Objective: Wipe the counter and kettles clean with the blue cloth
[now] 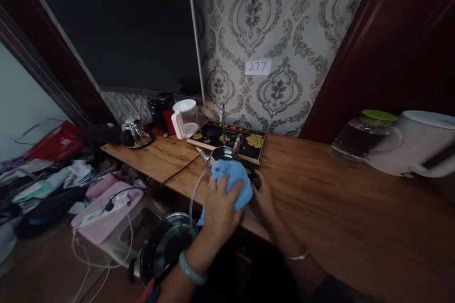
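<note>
My left hand presses a light-blue cloth against the near side of a shiny metal kettle, its fingers curled over the fabric. The kettle's spout points left and its lid stands raised, so the opening shows. On the kettle's right is a dark handle, and my right hand is closed around it. Much of the kettle's body is hidden behind the cloth. Just behind it lies a black tea stove panel with gold flowers, and a thin metal tap rises there.
A clear jug with a white lid and a second metal kettle stand left on the wooden counter. At right are a green-lidded glass pot and a white pitcher. Below left, a clear hose runs into a dark basin.
</note>
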Motion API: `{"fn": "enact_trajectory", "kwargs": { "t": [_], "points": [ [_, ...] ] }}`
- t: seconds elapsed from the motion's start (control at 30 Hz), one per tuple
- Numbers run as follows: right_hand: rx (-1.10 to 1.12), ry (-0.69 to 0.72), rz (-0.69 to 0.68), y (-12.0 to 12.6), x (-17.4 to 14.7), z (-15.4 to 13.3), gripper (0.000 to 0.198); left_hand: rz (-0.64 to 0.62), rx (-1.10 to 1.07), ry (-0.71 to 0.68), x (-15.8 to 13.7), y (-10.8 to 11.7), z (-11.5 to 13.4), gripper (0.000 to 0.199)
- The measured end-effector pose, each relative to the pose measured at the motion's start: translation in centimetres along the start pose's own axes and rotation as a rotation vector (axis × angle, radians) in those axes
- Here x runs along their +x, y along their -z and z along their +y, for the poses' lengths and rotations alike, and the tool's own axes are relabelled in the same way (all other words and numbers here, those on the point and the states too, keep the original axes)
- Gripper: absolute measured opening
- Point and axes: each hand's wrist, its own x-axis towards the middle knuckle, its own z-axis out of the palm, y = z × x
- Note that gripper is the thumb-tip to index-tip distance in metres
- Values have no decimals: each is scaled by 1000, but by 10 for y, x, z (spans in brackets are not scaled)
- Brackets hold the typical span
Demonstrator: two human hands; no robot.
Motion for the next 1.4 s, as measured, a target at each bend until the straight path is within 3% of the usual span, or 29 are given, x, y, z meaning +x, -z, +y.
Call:
{"fn": "enact_trajectory", "kwargs": {
  "t": [0.1,0.2,0.37,0.47,0.57,0.67,0.73,0.87,0.97,1.13,1.3,1.4],
  "points": [
    [8,-17,12,-1,-2,1,57,-33,104,-21,22,2,1,59],
    [-2,-38,40,0,0,4,57,-117,147,-74,32,-9,6,49],
    [-74,5,12,3,4,10,53,-165,-5,-116,2,-30,-12,41],
    [-124,25,29,5,4,10,52,-21,-239,-53,-23,-32,-41,43],
    [-143,42,9,5,4,9,49,284,-425,127,-35,-24,-68,40],
    [-126,42,-2,4,4,8,49,540,-493,334,-22,-18,-81,38],
    [-130,46,17,4,4,8,49,597,-531,379,-5,-21,-83,42],
    [-155,72,34,4,5,7,48,570,-584,415,13,-45,-76,50],
    [-135,70,14,5,6,8,49,521,-518,400,-5,-56,-63,48],
    [-85,-17,11,6,7,8,57,91,-556,91,-41,-41,-36,52],
    [-19,-33,17,4,4,-1,51,192,-539,180,-32,-38,-28,57],
    [-1,-39,19,6,-3,-9,42,124,-508,158,-23,-43,-28,57]
  ]
}}
